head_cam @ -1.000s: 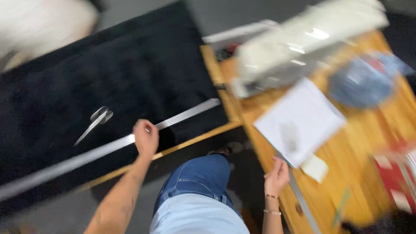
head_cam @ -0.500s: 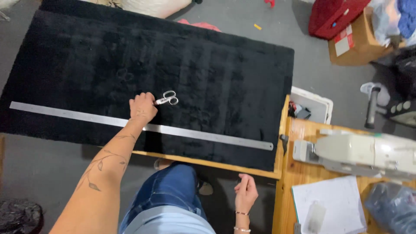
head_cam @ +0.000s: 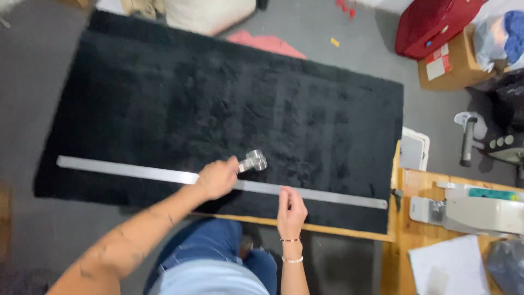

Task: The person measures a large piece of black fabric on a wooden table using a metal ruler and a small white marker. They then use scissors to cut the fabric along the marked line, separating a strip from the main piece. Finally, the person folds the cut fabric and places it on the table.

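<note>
While the long metal ruler [head_cam: 218, 180] lies flat across the near part of the black fabric [head_cam: 234, 114], both hands work at its middle. That fabric is spread wide over the bench [head_cam: 349, 230], its near edge just short of the wooden rim, so the straightedge has a level run from end to end. Left hand [head_cam: 217, 178] sits right on the ruler, fingers curled shut around a pair of silver scissors [head_cam: 252, 161], the handles poking out toward the far side. Right hand [head_cam: 291, 206] comes in just beside it, fingertips pressing the ruler's near edge, apparently to keep it from sliding on the pile. A sewing machine [head_cam: 475, 210] waits off to the right.
</note>
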